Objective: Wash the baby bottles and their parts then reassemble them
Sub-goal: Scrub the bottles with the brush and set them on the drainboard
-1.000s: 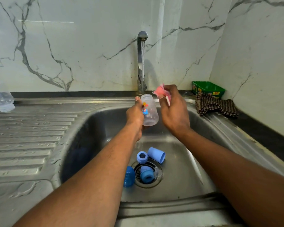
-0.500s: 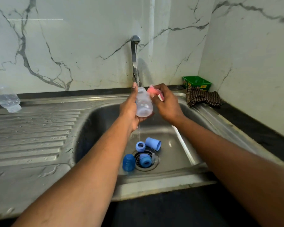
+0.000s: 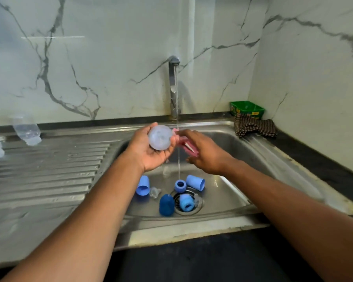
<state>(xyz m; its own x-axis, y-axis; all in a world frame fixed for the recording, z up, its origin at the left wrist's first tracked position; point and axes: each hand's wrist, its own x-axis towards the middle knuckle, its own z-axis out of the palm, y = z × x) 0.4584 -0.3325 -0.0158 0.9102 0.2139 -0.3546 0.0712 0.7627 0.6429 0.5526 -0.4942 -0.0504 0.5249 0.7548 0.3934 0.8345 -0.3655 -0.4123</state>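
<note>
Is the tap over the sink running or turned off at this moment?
Running. A thin stream of water falls from the tap, passing between the two hands, down into the sink.

Blue caps (image 3: 195, 183), pink sponge (image 3: 186, 146) — green box (image 3: 246, 109), brown checked cloth (image 3: 254, 127).

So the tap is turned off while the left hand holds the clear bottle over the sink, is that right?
Not quite. The tap is running: the head view shows a thin stream of water falling past the hands. The left hand does hold the clear bottle over the sink.
</note>
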